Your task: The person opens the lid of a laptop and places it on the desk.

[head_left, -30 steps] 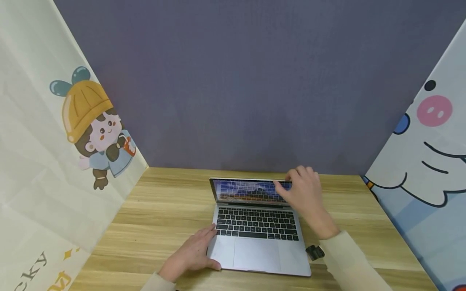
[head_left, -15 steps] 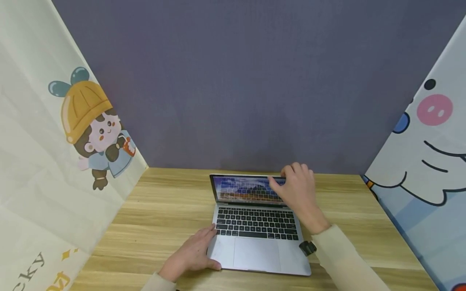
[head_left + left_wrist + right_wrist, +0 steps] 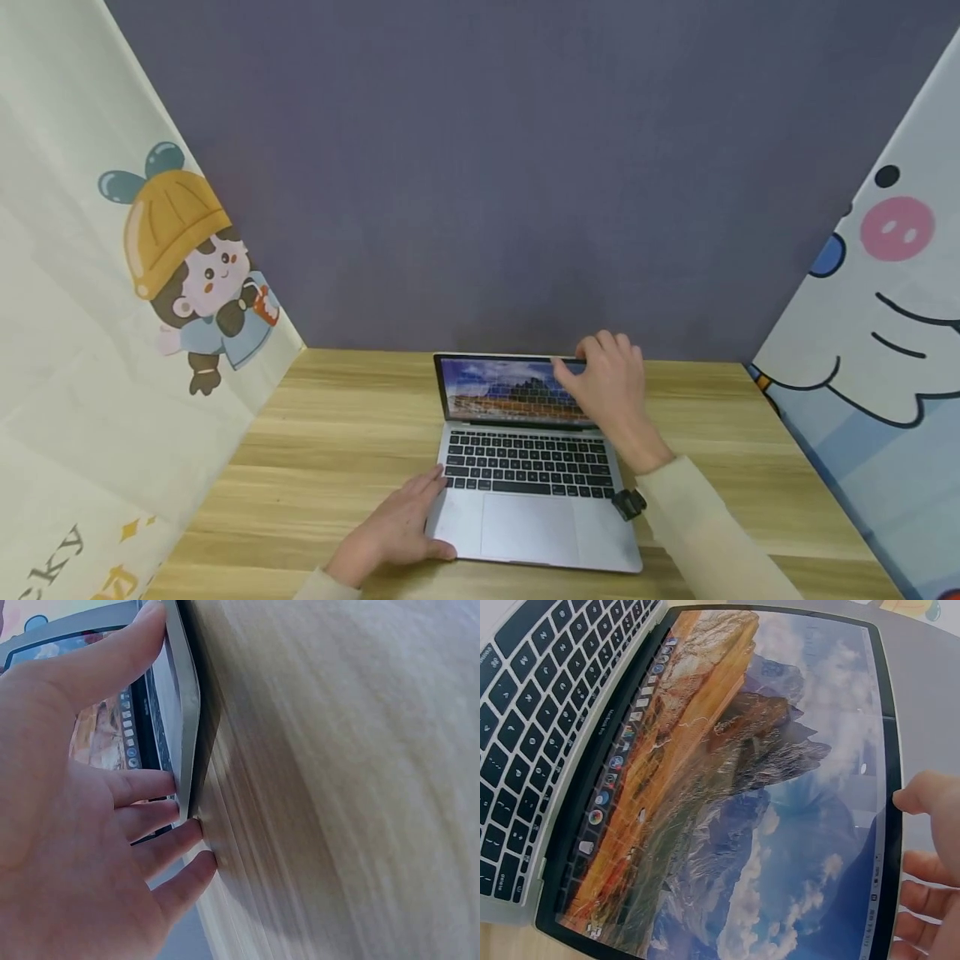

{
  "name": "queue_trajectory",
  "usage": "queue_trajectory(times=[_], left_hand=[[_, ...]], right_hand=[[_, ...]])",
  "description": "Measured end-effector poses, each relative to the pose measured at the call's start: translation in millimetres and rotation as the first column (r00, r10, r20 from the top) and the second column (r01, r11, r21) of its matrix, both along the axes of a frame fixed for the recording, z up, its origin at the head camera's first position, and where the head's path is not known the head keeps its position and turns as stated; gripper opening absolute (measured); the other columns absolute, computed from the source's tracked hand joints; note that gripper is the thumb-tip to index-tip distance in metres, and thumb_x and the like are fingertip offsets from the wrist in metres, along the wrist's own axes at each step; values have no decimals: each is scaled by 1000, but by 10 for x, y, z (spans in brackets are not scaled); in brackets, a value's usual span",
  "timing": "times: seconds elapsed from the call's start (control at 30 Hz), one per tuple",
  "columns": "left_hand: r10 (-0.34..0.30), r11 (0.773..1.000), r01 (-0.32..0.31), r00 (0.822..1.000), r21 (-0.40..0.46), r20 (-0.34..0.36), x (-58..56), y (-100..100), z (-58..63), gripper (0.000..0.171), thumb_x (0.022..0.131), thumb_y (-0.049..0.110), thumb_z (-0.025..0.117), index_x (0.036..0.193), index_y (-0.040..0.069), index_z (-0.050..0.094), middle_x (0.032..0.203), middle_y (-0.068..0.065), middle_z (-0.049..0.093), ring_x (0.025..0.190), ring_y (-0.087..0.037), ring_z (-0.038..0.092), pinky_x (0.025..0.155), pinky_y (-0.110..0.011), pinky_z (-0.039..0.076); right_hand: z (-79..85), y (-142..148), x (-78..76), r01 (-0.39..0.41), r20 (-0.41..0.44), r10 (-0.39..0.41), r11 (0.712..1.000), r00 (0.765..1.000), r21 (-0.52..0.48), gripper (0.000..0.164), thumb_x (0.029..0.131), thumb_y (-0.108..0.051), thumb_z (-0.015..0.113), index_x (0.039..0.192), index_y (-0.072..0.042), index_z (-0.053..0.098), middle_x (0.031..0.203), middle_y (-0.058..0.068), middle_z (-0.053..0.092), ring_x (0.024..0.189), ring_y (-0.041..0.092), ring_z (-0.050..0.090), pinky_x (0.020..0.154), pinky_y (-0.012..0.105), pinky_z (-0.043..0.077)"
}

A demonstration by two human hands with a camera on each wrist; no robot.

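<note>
A silver laptop [image 3: 459, 525] with black keys sits unfolded on the wooden table, its lit screen [image 3: 498, 387] showing a mountain desktop picture. My right hand [image 3: 611, 387] pinches the lid's top edge near the right corner. In the right wrist view the thumb [image 3: 919, 793] lies on the screen's black border, with the other fingers at the edge and partly behind it. My left hand [image 3: 397, 527] rests against the base's front left corner. In the left wrist view its thumb [image 3: 120, 664] reaches along one edge, while extended fingers [image 3: 146, 784] touch the side and the tabletop.
The wooden table [image 3: 322, 433] extends around the laptop. A grey-blue panel [image 3: 480, 183] stands behind, close to the lid. Printed cartoon sheets flank the table at left [image 3: 67, 333] and right [image 3: 885, 467]. A small black device [image 3: 628, 503] is at the right sleeve.
The lid has tilted farther back, so more of the screen shows. My right hand has moved up and slightly left with the lid's edge. The left hand stays in place.
</note>
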State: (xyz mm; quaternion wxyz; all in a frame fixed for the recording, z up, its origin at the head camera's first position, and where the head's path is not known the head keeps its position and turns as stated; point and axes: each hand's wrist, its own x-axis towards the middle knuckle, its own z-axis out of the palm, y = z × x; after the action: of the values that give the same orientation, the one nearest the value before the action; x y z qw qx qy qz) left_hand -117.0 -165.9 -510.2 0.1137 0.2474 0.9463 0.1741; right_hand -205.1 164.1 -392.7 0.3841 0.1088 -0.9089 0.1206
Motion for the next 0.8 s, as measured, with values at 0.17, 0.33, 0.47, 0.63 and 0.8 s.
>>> queue_trajectory(times=[0.17,0.33,0.47,0.63,0.8], left_hand=[[-9,1000,9,1000,-5,-12,11,4,6,110,73,64,79,151,-3,41,161,-21,32,143,-43,37,113,-60,35],[-10,1000,10,1000,-5,-6,18,5,33,108,75,62,79,151,-3,40,162,-21,31,144,-43,37,113,-61,35],[-7,1000,7,1000,-5,2,5,3,29,107,76,61,79,151,-3,40,162,-21,31,144,-43,37,113,-61,35],[-5,1000,5,1000,-2,6,-2,-5,17,107,76,62,78,151,-3,40,162,-21,31,144,-43,36,113,-61,35],[0,1000,0,1000,4,6,0,-1,5,107,75,62,79,151,-2,41,162,-20,31,144,-43,36,113,-62,35]], right_hand=[[28,-3,-50,21,50,-21,1000,999,2,36,84,-41,79,79,-7,66,79,9,62,74,31,52,64,43,41],[48,-1,-109,29,57,-29,1000,998,9,36,85,-40,79,79,-7,66,79,9,62,73,31,51,64,44,41],[55,1,-163,32,58,-33,999,998,9,36,85,-41,79,79,-8,66,79,9,62,73,31,51,64,44,41],[67,-8,-220,48,98,-47,999,994,-1,36,86,-41,79,80,-8,66,80,9,62,75,31,51,66,44,41],[65,-10,-290,57,135,-54,998,989,-17,37,88,-42,76,83,-8,65,83,9,62,76,30,49,68,44,40]])
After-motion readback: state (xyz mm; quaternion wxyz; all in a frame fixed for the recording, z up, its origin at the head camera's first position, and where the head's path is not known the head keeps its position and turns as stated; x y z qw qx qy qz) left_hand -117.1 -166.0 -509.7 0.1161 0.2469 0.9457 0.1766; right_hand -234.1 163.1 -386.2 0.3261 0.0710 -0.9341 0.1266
